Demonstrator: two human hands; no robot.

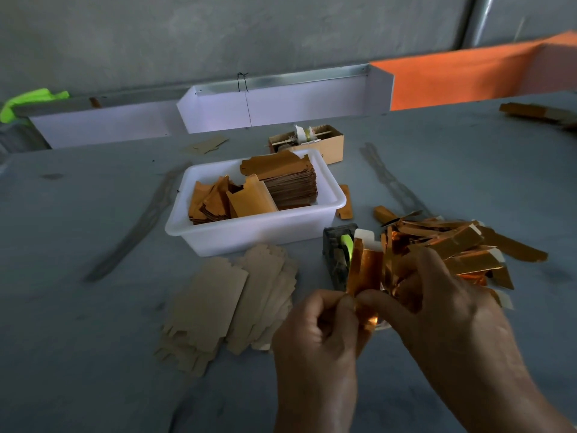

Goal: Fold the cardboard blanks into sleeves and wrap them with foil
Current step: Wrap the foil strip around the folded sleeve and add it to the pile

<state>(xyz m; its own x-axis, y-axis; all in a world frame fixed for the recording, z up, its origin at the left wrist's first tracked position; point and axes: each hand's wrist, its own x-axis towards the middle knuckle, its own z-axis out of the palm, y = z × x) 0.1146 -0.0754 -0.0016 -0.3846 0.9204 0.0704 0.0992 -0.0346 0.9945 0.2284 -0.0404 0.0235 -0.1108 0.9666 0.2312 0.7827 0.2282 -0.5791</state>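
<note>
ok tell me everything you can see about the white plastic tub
The white plastic tub is a shallow rectangular bin with a rolled rim, open-topped, standing upright on the grey table behind the fanned cardboard blanks. Inside, a tall neat stack of orange-faced blanks fills its right end, and looser orange pieces lean at its left. Neither hand touches it.

No text, label, brand, number or sign can be read anywhere here; the cardboard blanks [218, 307], white tub [249, 235] and foil-wrapped sleeves [462, 248] show no lettering.
</note>
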